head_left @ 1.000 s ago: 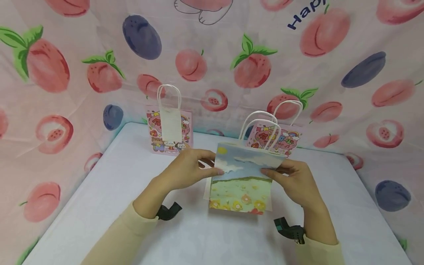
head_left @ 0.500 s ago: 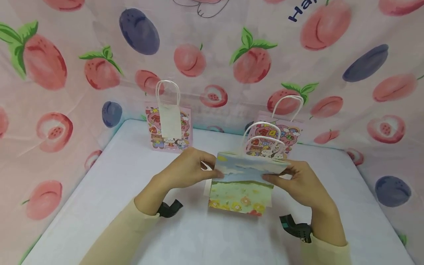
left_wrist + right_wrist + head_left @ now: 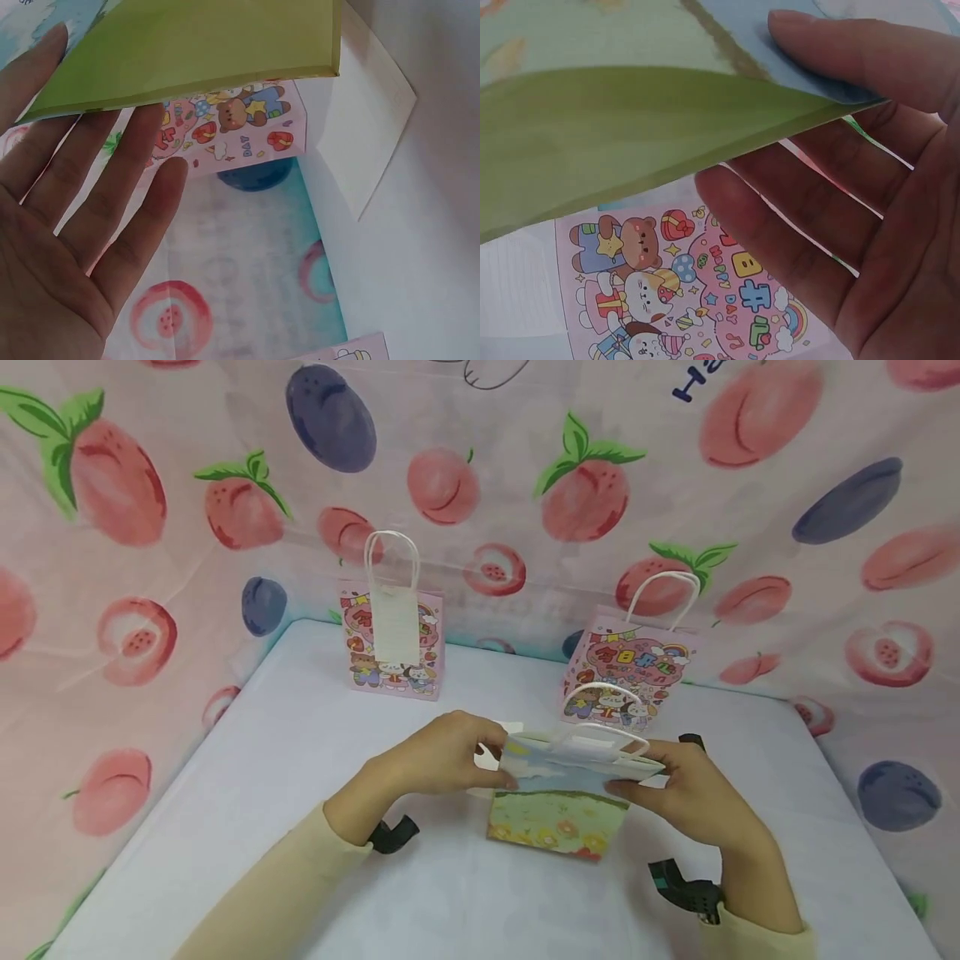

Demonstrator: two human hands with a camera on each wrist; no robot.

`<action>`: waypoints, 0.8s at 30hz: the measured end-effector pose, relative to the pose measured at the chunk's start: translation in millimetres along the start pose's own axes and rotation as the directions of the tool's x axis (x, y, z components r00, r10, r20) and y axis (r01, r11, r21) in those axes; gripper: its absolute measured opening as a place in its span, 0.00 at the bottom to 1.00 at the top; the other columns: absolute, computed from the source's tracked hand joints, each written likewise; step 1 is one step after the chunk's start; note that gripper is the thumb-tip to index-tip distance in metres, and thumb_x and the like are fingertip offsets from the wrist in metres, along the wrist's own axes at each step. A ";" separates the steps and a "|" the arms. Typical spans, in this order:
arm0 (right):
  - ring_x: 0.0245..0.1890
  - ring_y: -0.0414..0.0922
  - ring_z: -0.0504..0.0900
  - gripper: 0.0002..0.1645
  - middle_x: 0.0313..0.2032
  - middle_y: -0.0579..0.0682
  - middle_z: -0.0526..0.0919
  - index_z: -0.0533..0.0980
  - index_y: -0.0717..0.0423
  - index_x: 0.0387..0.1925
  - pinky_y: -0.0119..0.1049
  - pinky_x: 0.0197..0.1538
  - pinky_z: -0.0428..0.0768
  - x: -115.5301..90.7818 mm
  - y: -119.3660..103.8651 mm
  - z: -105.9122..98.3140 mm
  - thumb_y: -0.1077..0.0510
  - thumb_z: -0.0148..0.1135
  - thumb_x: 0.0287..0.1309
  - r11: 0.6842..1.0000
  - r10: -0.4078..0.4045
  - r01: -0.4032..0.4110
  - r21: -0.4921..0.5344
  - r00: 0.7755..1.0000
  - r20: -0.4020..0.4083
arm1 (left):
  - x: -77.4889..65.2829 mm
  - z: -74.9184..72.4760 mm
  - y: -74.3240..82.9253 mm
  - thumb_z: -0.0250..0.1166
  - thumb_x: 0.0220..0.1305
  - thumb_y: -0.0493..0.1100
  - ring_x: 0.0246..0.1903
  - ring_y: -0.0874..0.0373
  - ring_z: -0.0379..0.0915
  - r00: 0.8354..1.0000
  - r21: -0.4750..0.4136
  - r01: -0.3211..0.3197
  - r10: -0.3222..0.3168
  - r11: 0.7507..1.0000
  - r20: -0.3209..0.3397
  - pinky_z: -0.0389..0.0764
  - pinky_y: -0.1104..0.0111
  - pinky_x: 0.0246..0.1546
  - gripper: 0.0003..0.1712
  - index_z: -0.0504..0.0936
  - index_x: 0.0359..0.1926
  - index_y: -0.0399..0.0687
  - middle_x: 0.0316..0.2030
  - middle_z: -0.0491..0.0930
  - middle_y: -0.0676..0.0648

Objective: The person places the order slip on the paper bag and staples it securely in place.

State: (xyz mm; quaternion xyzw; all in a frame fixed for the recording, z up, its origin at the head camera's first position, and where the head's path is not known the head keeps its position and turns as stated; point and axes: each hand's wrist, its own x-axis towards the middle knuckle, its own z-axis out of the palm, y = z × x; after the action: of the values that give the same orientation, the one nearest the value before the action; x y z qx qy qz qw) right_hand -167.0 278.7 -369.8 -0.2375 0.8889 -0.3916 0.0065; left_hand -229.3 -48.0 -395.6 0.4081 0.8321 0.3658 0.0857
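A paper gift bag (image 3: 558,822) printed with a blue sky and a flowered meadow is held over the middle of the table, its top tipped toward me and its white handles (image 3: 600,689) up. My left hand (image 3: 435,756) pinches its left side near the top, the thumb on the front. At the right side my right hand (image 3: 690,797) pinches it likewise, with thumb in front and fingers behind. The bag's plain green side (image 3: 202,52) shows in the left wrist view. A flat white card (image 3: 371,112) lies on the table behind the bag, mostly hidden in the head view.
Two pink cartoon gift bags stand at the back: the left bag (image 3: 358,647) with a white tag (image 3: 396,627) hanging in front, the right bag (image 3: 633,664) just beyond the held one. A fruit-print cloth (image 3: 510,435) hangs behind the white table (image 3: 262,760).
The meadow bag's top and handles have tipped down toward me, uncovering more of the right pink bag behind. Both hands keep their hold. The head view has shifted slightly.
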 end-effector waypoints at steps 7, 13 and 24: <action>0.44 0.35 0.87 0.18 0.47 0.45 0.90 0.85 0.47 0.50 0.33 0.48 0.85 1.6 1.4 2.5 0.60 0.77 0.57 1.000 0.022 -0.021 -0.016 0.998 0.058 | -1.2 1.1 -5.2 0.79 0.58 0.53 0.44 0.64 0.85 0.999 0.008 -0.031 0.030 0.999 0.043 0.84 0.59 0.52 0.11 0.83 0.32 0.62 0.34 0.85 0.66; 0.45 0.34 0.87 0.21 0.48 0.42 0.90 0.84 0.45 0.53 0.33 0.48 0.85 1.2 7.7 5.3 0.56 0.78 0.57 0.999 0.008 -0.004 -0.037 0.994 0.105 | -5.4 -7.2 -8.8 0.79 0.57 0.54 0.52 0.60 0.82 0.993 -0.007 0.033 -0.032 0.999 0.115 0.81 0.55 0.60 0.20 0.87 0.50 0.61 0.46 0.86 0.64; 0.45 0.33 0.86 0.23 0.49 0.42 0.90 0.83 0.44 0.55 0.33 0.50 0.84 0.5 6.1 5.2 0.54 0.78 0.57 0.999 0.022 -0.018 -0.035 0.993 0.118 | -6.2 -8.5 -44.9 0.77 0.62 0.49 0.66 0.50 0.73 0.977 -0.015 0.187 -0.185 0.982 0.102 0.73 0.50 0.68 0.37 0.74 0.70 0.53 0.65 0.78 0.50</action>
State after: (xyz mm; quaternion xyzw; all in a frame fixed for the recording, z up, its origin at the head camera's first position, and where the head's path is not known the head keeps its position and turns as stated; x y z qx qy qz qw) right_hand -169.0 278.4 -377.5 -0.2516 0.8957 -0.3617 0.0592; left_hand -256.7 -75.2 -421.0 0.3450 0.8567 0.3457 0.1661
